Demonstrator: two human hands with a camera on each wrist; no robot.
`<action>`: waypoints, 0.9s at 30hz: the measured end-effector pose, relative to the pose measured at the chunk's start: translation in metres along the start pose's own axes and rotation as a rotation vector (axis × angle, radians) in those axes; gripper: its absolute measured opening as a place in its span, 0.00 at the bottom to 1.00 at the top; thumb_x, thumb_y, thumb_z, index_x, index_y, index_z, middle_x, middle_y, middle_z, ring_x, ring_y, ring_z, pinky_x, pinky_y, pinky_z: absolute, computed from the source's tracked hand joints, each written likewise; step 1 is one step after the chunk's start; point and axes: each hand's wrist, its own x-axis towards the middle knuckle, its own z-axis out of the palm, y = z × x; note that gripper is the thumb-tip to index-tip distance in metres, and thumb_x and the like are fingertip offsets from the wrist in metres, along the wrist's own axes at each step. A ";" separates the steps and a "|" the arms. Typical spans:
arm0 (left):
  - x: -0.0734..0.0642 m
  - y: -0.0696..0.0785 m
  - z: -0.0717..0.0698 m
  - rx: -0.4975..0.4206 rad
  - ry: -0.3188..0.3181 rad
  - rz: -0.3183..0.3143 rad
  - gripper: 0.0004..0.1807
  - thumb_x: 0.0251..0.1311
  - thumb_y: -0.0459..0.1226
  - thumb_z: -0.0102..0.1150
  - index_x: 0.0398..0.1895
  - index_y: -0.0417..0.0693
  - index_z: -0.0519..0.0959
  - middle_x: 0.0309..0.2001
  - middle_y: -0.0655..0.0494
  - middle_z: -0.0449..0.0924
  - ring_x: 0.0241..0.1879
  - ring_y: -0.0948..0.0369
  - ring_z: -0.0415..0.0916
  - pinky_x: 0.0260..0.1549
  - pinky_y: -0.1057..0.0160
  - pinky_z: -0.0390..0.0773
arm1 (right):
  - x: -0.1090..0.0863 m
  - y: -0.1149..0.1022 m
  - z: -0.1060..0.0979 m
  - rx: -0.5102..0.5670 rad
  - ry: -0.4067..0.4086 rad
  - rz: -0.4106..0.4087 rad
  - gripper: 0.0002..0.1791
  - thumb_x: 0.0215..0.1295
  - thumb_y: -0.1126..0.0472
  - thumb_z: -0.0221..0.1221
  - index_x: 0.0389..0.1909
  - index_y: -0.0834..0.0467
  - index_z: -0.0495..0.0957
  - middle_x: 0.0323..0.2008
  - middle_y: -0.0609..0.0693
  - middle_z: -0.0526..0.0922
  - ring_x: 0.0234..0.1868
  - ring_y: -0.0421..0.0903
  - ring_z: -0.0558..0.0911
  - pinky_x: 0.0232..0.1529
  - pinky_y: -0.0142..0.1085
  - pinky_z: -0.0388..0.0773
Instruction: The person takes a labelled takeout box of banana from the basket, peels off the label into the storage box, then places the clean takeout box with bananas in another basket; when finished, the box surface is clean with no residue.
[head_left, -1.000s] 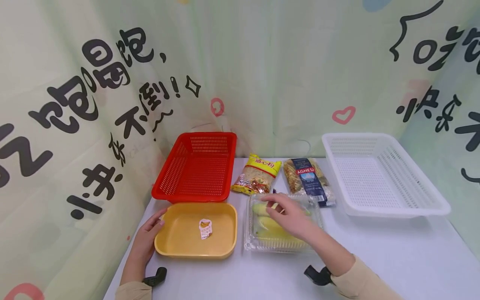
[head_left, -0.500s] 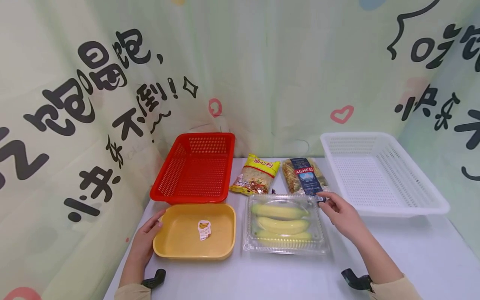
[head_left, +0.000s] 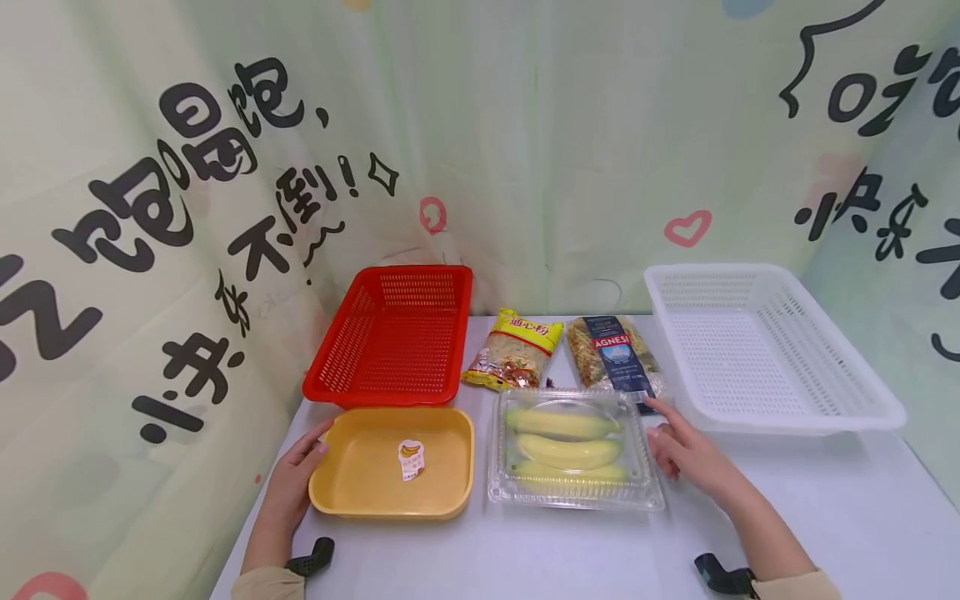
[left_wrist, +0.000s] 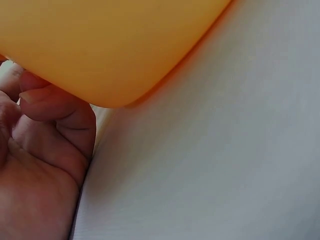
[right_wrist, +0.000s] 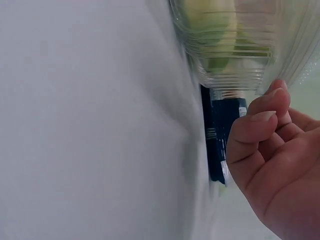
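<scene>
Right hand [head_left: 693, 458]: index finger extended to the upper-right corner of the clear box [head_left: 633, 492], other fingers curled (whether they pinch, one cannot tell).
Box contents: bananas [head_left: 567, 452], lower centre of the frame, left of those fingers.
Left hand [head_left: 288, 479]: fingers bent at the left rim of the yellow tray [head_left: 360, 467], lower left; grip unclear.

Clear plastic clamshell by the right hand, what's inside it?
Three yellow-green bananas lie side by side in the clear plastic clamshell, visible through its closed top. Their undersides, and anything directly beneath them, are covered.
</scene>
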 end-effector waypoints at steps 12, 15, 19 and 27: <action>-0.009 0.013 -0.006 0.000 0.105 0.044 0.27 0.73 0.52 0.48 0.70 0.55 0.68 0.40 0.65 0.73 0.36 0.66 0.70 0.35 0.75 0.77 | -0.002 0.008 0.010 0.005 -0.081 -0.028 0.38 0.77 0.56 0.49 0.79 0.58 0.40 0.27 0.50 0.69 0.18 0.43 0.69 0.22 0.37 0.73; -0.017 0.023 -0.009 0.033 0.165 0.095 0.24 0.74 0.49 0.46 0.68 0.50 0.70 0.32 0.61 0.68 0.28 0.64 0.66 0.28 0.73 0.74 | -0.001 0.006 0.012 0.007 -0.082 -0.011 0.39 0.77 0.55 0.50 0.79 0.57 0.41 0.28 0.51 0.70 0.19 0.43 0.70 0.24 0.37 0.74; -0.027 0.038 -0.005 0.142 0.177 0.176 0.24 0.74 0.49 0.46 0.66 0.46 0.71 0.31 0.58 0.70 0.28 0.63 0.67 0.29 0.71 0.75 | -0.001 0.004 0.013 0.002 -0.062 0.034 0.40 0.76 0.53 0.50 0.79 0.55 0.40 0.29 0.51 0.70 0.21 0.44 0.70 0.25 0.36 0.73; -0.049 0.070 0.047 0.328 0.131 0.382 0.18 0.75 0.44 0.46 0.59 0.48 0.78 0.33 0.54 0.74 0.32 0.60 0.72 0.32 0.71 0.77 | -0.001 0.003 0.014 -0.003 -0.052 0.062 0.41 0.75 0.51 0.51 0.79 0.54 0.40 0.29 0.52 0.70 0.21 0.45 0.70 0.25 0.36 0.73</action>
